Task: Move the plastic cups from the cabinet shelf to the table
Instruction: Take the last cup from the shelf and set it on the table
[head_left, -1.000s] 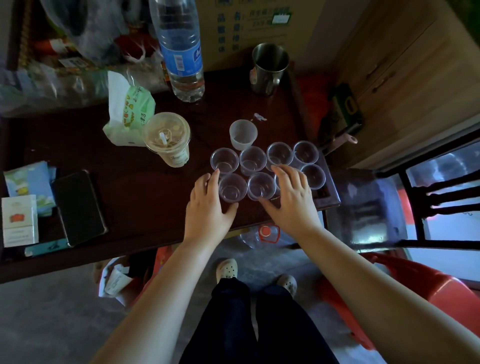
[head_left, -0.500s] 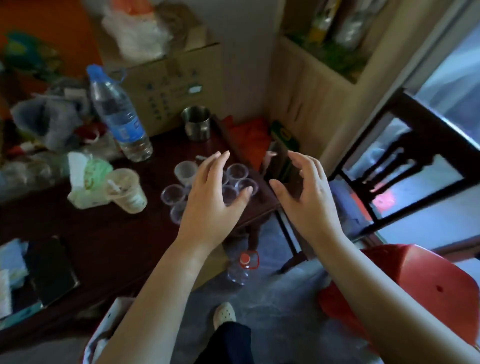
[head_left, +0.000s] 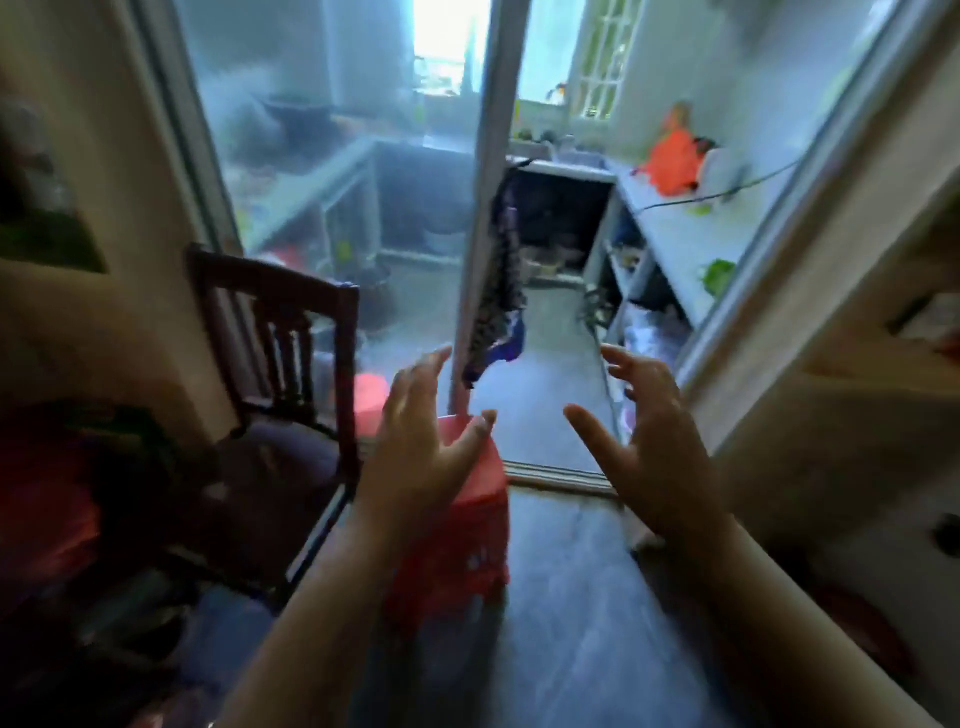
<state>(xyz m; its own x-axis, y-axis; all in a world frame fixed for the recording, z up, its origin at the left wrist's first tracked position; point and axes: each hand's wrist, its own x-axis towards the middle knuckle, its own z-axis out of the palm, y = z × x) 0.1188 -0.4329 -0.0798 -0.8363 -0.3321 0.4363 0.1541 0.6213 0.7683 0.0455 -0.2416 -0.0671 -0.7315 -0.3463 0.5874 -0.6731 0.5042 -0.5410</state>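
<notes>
- Head view: the picture is blurred, and it looks through a doorway into another room.
- The left hand (head_left: 423, 457) is held up in the air, palm turned inward to the other hand. Its fingers are spread and a little bent, and they hold nothing.
- The right hand (head_left: 654, 447) is also up, well apart from the left one, palm turned inward. Its fingers are spread and curled like a claw, and they hold nothing.
- The cups are not visible in this view, and the table is not visible either, so I cannot tell where they are.
- A red stool (head_left: 467, 530) stands on the floor (head_left: 571, 597), partly behind the left hand and forearm.
- A dark wooden chair (head_left: 280, 374) stands to the left of the stool, near the door frame.
- A dark patterned cloth (head_left: 501, 291) hangs at the metal door post (head_left: 485, 208) above the hands.
- Past the doorway, a long counter (head_left: 675, 228) runs along the right wall, with an orange bag (head_left: 672, 161) on it.
- At the right edge there is part of a light wooden cabinet (head_left: 857, 415); what stands on its shelf is too blurred to tell.
</notes>
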